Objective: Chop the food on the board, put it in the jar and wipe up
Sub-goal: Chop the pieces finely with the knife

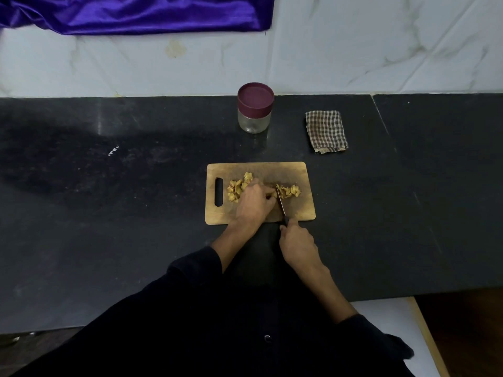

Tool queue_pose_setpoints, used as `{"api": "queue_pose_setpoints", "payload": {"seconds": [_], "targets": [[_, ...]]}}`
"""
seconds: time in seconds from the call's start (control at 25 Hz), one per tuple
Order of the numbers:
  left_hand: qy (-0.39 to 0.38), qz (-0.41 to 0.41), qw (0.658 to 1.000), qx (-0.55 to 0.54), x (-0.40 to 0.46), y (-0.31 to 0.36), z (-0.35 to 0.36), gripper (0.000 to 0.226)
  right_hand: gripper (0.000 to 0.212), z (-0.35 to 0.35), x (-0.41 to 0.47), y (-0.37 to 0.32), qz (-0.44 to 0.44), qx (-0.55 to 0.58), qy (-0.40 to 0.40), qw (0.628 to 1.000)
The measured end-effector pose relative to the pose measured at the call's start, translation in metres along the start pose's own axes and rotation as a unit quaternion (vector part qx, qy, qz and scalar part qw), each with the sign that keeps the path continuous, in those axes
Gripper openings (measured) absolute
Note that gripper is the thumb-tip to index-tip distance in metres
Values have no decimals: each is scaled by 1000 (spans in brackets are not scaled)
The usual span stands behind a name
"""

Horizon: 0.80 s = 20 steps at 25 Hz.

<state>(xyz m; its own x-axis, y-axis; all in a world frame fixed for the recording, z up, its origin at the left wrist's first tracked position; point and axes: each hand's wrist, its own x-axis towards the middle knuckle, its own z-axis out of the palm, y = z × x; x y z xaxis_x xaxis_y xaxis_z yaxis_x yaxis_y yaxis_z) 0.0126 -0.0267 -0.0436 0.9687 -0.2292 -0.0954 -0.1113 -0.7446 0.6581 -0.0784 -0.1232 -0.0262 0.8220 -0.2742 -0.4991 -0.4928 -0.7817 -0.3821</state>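
Note:
A wooden chopping board (299,172) lies on the black counter. Yellow-brown food pieces (236,189) sit in a heap at its left, and more cut slices (290,191) lie to the right. My left hand (254,202) rests on the board with curled fingers holding the food beside the blade. My right hand (298,244) grips the handle of a knife (281,202), whose blade stands in the food between the two heaps. A glass jar (254,122) with a maroon lid on stands behind the board. A checked cloth (326,131) lies folded to the jar's right.
The black stone counter (109,200) stretches wide to the left and right of the board. A white marbled wall (353,50) rises behind it, with a purple satin cloth (136,12) hanging at the top left. A pale surface (392,319) sits below the counter's front edge at the right.

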Motion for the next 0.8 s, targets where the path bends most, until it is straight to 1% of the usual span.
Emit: {"api": "queue_pose_setpoints", "payload": {"seconds": [0.16, 0.28, 0.52, 0.8], "targets": [[2, 1, 1000, 2, 0, 0, -2, 23, 33, -5, -2, 11, -16, 42, 21, 999], [3, 6, 1000, 8, 0, 0, -2, 22, 29, -12, 1, 10, -35, 64, 28, 997], [7, 1, 1000, 1, -1, -1, -1, 28, 23, -13, 7, -4, -47, 61, 18, 997], [3, 1, 1000, 3, -1, -2, 1, 27, 23, -14, 10, -7, -34, 59, 5, 998]]}}
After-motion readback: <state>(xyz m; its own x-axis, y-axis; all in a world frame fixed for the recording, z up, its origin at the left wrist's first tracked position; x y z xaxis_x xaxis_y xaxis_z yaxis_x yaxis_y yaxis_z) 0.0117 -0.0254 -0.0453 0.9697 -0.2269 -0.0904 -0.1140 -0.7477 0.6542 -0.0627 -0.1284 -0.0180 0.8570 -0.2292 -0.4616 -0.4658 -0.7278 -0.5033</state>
